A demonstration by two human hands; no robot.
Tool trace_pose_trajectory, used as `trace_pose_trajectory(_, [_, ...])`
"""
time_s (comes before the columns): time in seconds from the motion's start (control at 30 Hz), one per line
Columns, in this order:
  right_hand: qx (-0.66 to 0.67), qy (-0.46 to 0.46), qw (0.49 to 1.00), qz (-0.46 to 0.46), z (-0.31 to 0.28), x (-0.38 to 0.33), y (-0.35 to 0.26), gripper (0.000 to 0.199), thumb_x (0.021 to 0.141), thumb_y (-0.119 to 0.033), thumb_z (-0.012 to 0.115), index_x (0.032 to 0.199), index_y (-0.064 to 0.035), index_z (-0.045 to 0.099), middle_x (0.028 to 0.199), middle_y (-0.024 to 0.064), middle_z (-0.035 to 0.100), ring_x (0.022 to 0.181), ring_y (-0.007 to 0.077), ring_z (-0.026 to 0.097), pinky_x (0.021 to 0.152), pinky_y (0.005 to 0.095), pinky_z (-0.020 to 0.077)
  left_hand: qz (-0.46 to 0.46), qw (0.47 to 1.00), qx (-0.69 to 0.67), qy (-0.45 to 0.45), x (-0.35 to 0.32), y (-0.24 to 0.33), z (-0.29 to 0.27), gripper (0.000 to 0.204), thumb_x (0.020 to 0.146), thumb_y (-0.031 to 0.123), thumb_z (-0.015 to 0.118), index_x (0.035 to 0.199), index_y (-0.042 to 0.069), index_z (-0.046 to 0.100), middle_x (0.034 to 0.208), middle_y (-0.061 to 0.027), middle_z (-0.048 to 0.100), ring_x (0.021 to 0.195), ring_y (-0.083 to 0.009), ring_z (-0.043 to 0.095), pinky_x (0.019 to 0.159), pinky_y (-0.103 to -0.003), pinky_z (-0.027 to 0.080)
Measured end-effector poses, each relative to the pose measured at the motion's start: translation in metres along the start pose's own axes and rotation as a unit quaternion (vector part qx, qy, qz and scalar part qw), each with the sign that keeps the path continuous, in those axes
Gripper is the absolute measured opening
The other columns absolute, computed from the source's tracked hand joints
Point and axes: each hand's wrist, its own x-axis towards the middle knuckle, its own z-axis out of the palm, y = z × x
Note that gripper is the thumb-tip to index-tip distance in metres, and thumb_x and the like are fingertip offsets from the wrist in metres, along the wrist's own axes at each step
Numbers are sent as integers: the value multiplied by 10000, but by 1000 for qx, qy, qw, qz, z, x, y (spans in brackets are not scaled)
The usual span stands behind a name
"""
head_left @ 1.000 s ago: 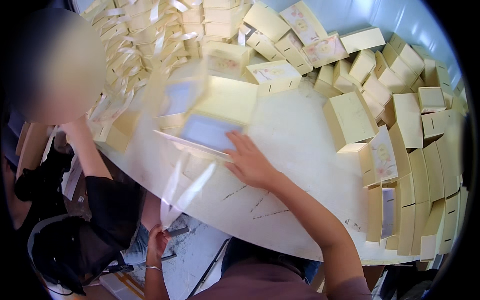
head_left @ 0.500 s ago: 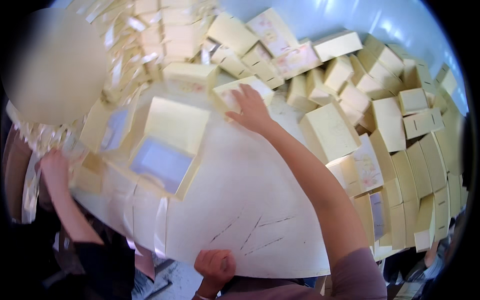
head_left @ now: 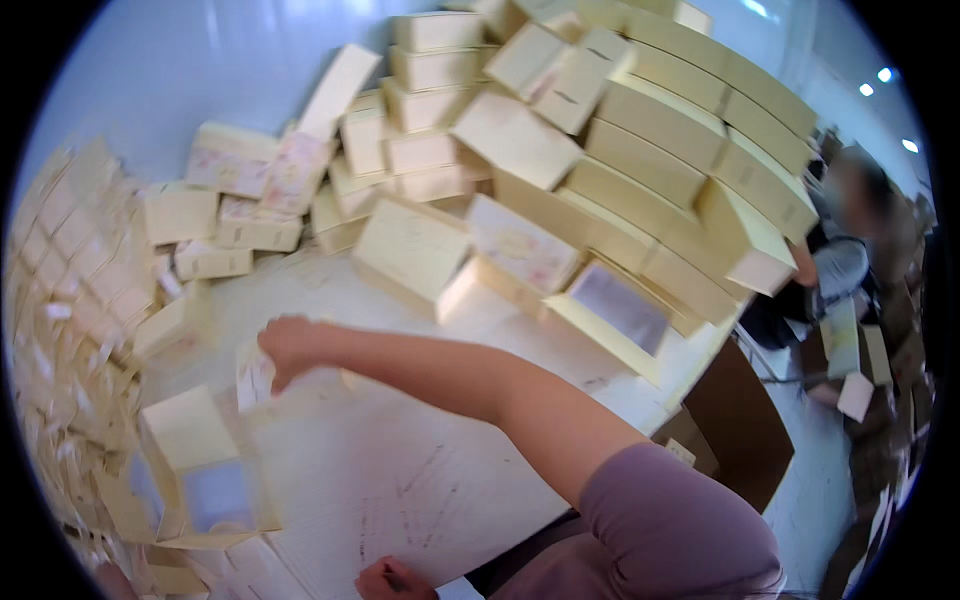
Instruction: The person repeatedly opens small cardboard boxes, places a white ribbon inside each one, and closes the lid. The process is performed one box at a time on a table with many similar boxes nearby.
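Observation:
My right hand (head_left: 291,352) reaches left across the white table (head_left: 400,425). Its fingers bend down over a small cream box with a flower print (head_left: 253,380), and the arm hides part of that box. My left hand (head_left: 393,580) is curled into a fist at the table's near edge, with nothing visible in it. To the left of my right hand stands an open cream box with a pale lilac inside (head_left: 217,497), its lid (head_left: 190,428) raised. Another cream box (head_left: 177,322) lies just beyond my right hand.
Stacked cream boxes (head_left: 640,160) fill the far and right side of the table. Ribboned boxes (head_left: 60,390) crowd the left edge. An open brown carton (head_left: 735,420) stands beyond the right edge, and a person (head_left: 840,260) is further back. Another person's hand (head_left: 113,580) shows at lower left.
The view has swung to the right, bringing in the right-hand stacks and a person behind them. My right hand, earlier spread on the flowered box, is now bent over it. My left hand stays curled.

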Motion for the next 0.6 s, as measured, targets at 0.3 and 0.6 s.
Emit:
trace_pose_trajectory(0.3, [-93, 116, 985, 86, -22, -217, -44, 700, 486, -487, 724, 873, 58, 519, 881, 152, 492, 858, 266, 481, 652, 342, 389, -201, 908, -329, -161, 26, 35, -1, 500, 781, 112, 540, 1233, 45, 336, 1137, -125, 434, 947, -207, 487, 727, -303, 441])
trace_pose_trajectory(0.6, [-4, 119, 986, 116, -29, -259, -27, 520, 598, -403, 712, 827, 27, 531, 872, 156, 482, 811, 296, 507, 703, 362, 423, -150, 930, -249, -224, 77, 94, 31, 588, 812, 171, 553, 1312, 75, 258, 1303, -124, 240, 1030, -241, 453, 754, -308, 447])
